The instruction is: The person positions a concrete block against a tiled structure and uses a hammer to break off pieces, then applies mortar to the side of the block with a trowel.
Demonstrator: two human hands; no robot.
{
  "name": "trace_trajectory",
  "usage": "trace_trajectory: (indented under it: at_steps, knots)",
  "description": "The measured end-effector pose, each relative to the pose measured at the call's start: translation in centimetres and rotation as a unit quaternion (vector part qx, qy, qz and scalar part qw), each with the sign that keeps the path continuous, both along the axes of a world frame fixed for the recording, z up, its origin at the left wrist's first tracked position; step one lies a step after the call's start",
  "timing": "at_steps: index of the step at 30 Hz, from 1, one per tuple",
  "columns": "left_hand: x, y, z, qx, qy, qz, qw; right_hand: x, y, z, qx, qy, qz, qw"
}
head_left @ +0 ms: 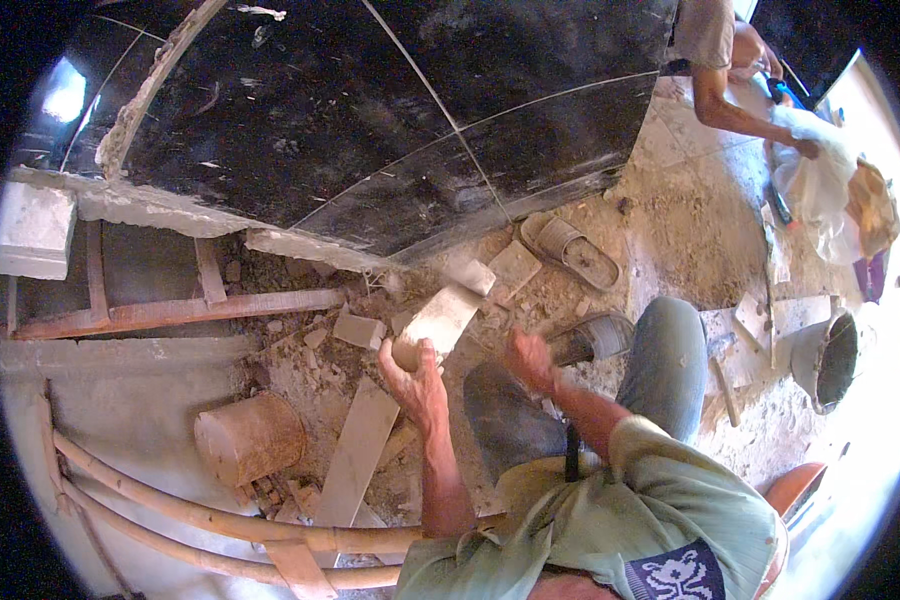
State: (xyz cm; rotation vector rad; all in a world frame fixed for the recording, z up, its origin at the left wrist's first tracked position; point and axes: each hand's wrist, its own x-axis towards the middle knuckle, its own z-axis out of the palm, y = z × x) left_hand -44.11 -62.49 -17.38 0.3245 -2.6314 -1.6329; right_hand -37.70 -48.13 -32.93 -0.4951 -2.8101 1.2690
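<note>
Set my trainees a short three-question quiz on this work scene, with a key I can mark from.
1. Multiple choice. Which hand is on the pale block? A) left only; B) right only; C) both.
2. True or false. The black tiles show no joint lines at all.
3. Fill the gap. From the wearer's viewpoint, the brown bucket lies to the ____ of the pale block.

Key
1. A: the left hand grips it, while the right hand is apart from it.
2. False: pale lines cross them.
3. Left.
</note>
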Motion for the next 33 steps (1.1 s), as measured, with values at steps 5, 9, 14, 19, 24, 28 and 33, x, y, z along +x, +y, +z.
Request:
trace_trajectory:
  at_steps: [5,9,14,19,24,28,33]
  knots:
    - [0.0,-1.2,-1.2,-0.042,0.018,0.002,0.999,-1.9,0.0,-2.9,0.189,0.201,-0.006,0.961]
    - [0.4,-1.0,-0.5,-0.063,0.025,-0.002,0.998,-2.5,-1.8,-6.9,0.126,-0.017,0.023,0.992]
    - [1.4,-0.6,-1.0,-0.048,0.032,0.011,0.998,-2.0,1.6,-12.1,0.129,0.031,-0.06,0.989]
    - [2.5,-3.2,-2.4,-0.053,0.009,0.003,0.999,-2.5,-1.9,-5.0,0.1,-0.07,0.06,0.991]
    - [1.8,-2.3,-1.3,-0.108,0.037,-0.052,0.992,-4.3,2.9,-13.1,0.228,0.096,-0.01,0.969]
    - [2.0,-1.3,1.6,-0.012,0.019,-0.016,1.0,-2.7,3.2,-11.9,0.091,0.043,0.009,0.995]
    - [1.7,-3.7,-0.1,-0.043,0.083,-0.053,0.994,0.6,2.8,-0.5,0.021,-0.032,0.037,0.999]
